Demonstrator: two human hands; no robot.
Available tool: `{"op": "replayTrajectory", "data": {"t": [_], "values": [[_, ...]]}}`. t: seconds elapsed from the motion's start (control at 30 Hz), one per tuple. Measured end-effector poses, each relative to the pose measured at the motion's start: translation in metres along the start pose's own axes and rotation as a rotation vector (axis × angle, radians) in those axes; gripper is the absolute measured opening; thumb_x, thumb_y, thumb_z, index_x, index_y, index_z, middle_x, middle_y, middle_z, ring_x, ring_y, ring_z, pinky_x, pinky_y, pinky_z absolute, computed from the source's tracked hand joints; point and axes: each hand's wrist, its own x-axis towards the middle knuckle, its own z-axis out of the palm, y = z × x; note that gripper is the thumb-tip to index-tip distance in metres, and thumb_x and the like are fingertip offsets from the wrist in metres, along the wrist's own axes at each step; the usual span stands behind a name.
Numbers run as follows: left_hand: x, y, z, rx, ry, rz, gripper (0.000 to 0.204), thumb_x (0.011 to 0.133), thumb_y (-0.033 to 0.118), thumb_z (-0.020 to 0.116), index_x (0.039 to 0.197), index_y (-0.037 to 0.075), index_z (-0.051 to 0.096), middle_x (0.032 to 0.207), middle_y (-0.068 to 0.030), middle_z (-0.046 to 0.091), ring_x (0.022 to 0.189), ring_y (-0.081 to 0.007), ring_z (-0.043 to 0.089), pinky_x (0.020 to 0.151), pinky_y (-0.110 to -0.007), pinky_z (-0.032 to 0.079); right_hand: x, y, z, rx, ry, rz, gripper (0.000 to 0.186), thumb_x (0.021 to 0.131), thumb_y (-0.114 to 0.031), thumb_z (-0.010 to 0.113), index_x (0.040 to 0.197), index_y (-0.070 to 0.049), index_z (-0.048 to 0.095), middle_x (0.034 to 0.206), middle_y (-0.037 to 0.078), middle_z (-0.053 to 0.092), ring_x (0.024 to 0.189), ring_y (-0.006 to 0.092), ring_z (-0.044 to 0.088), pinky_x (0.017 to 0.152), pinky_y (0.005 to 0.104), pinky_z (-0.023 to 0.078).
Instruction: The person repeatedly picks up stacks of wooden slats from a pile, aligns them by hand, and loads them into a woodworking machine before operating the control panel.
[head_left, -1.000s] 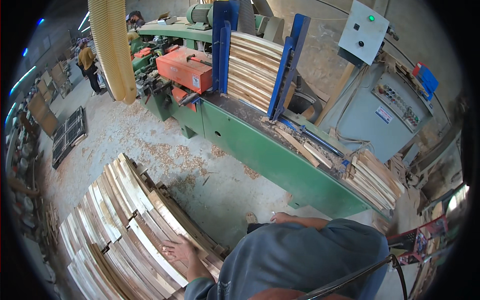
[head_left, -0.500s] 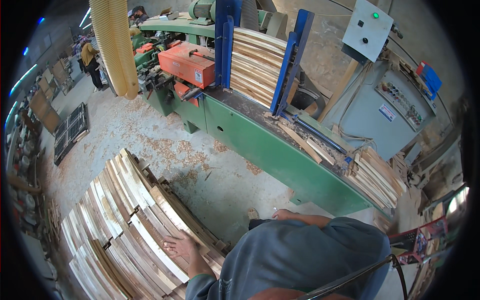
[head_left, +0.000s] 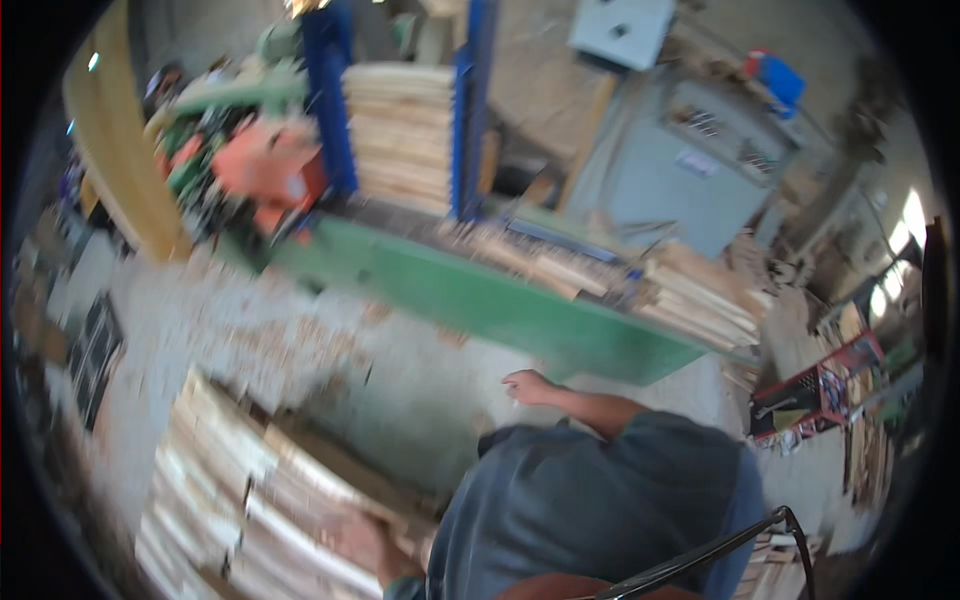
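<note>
My left hand (head_left: 358,538) lies flat on a stack of curved wooden slats (head_left: 215,480) at the lower left; motion blurs its fingers, and I see nothing held in it. Out in front of my body, my right hand (head_left: 530,388) is bent with its fingers mostly closed. A small white stick shows at its fingertips, too blurred to name surely. Beyond the hand runs a long green machine bed (head_left: 450,300). On it, a column of slats (head_left: 400,135) is piled between upright blue guides (head_left: 466,120).
Loose slats (head_left: 700,295) lie at the machine's right end, near a grey control cabinet (head_left: 660,160). An orange machine housing (head_left: 268,165) and a yellow hose (head_left: 120,150) are at the left. Wood shavings litter the floor (head_left: 300,335). A red rack (head_left: 815,395) stands at the right.
The view has swung to the right and blurred, so the machine sits further left. My right hand has moved forward, away from my body. My left hand stays on the slat stack.
</note>
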Motion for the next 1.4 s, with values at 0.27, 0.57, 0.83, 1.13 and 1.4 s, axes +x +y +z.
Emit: {"op": "replayTrajectory", "data": {"t": [0.27,0.57,0.83,1.13,1.4], "values": [[0.090,0.373,0.119,-0.601,-0.251,0.260,0.076,0.102,0.054,0.056,0.162,0.016,0.027,0.166,-0.0156,0.026,0.151,-0.0404,0.031,0.123,-0.060,0.025,0.040,0.001,-0.479,-0.236,1.256,0.023,0.040,0.090,-0.019,0.066,0.127,-0.003,0.065,0.116,0.023,0.069,0.106,0.0426,0.067,0.091,0.0499,0.054],[0.079,0.496,0.131,-0.643,-0.520,0.384,0.074,0.103,0.050,0.056,0.156,0.003,0.037,0.157,-0.0247,0.041,0.146,-0.0422,0.040,0.121,-0.054,0.030,0.106,0.026,-0.815,-0.489,1.374,-0.029,0.064,0.090,-0.012,0.066,0.151,-0.012,0.048,0.144,0.020,0.056,0.131,0.0378,0.056,0.108,0.0476,0.048],[-0.178,0.266,-0.074,-0.223,-0.724,-0.314,0.057,0.101,0.030,0.063,0.141,-0.010,0.054,0.137,-0.0294,0.062,0.129,-0.0417,0.059,0.112,-0.044,0.044,0.138,0.083,-0.957,-0.529,1.308,-0.190,0.063,0.085,-0.008,0.071,0.146,-0.011,0.056,0.132,0.014,0.069,0.118,0.0285,0.068,0.099,0.0406,0.054],[-0.247,0.223,-0.117,-0.339,-0.891,-0.741,0.070,0.101,0.040,0.065,0.145,-0.011,0.049,0.141,-0.0277,0.061,0.132,-0.0338,0.060,0.112,-0.040,0.045,0.182,0.146,-1.003,-0.816,1.372,-0.358,0.059,0.089,-0.005,0.065,0.146,-0.009,0.054,0.126,0.015,0.069,0.111,0.0304,0.068,0.097,0.0408,0.053],[-0.150,0.235,-0.119,-0.212,-0.451,-0.504,0.054,0.101,0.021,0.064,0.145,-0.007,0.050,0.137,-0.0310,0.056,0.133,-0.0413,0.053,0.114,-0.045,0.041,0.114,0.031,-0.762,-0.518,1.535,-0.422,0.049,0.097,-0.011,0.063,0.145,-0.005,0.056,0.112,0.012,0.070,0.091,0.0212,0.068,0.078,0.0346,0.055]]}}
